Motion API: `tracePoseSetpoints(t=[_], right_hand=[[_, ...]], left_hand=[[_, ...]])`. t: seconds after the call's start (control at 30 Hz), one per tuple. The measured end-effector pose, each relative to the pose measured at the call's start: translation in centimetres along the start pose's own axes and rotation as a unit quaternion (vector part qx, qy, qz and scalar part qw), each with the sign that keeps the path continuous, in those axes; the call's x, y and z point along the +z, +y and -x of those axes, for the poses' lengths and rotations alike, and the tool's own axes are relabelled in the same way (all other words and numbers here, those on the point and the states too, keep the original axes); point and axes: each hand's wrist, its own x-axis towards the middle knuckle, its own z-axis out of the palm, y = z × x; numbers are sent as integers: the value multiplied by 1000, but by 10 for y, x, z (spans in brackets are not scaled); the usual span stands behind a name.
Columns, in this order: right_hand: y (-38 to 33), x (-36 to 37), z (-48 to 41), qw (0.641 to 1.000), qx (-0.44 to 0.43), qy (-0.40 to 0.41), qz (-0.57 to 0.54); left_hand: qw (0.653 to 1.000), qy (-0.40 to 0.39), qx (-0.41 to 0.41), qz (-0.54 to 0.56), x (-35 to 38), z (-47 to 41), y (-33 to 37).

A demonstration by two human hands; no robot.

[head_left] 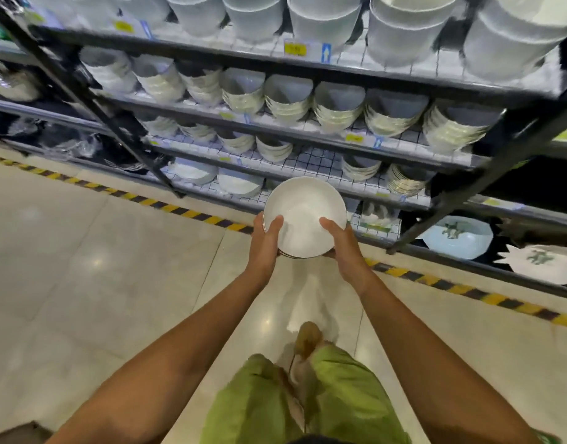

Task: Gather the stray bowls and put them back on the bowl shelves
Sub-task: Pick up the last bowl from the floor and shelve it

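Note:
I hold a small stack of white bowls out in front of me, in front of the lower shelves. My left hand grips the stack's left side with the thumb inside the top bowl's rim. On the right side, my right hand grips it the same way. The black rack of bowl shelves stands just beyond, filled with stacks of white bowls on wire-grid decks. A bare stretch of wire deck shows on the third shelf, between bowl stacks.
A yellow-and-black hazard stripe runs along the floor at the rack's foot. A pale blue printed dish and a white printed one sit low at right. Glossy tiled floor spreads to the left. My green-trousered legs are below.

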Motion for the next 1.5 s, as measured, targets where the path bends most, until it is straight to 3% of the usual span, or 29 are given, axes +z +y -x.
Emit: tracePoseSetpoints(t=[0.23,0.63,1.0,1.2,1.5], right_hand=[[17,7,-108,999,-12,29,-18],[89,17,-283,989,-97,105,-27],[108,3,-352,966,-237,99,-43],[100,1,-374,962,-255,97,-8],[89,9,-403,960,-251,121,-9]], left_hand=[[999,-32,-23,-4,17,-117,-23],[988,-136,73,-20,34,-306,-110],[979,-89,185,-20,73,-383,-141],[974,-87,208,-8,81,-400,-137],[977,-118,180,-3,88,-424,-120]])
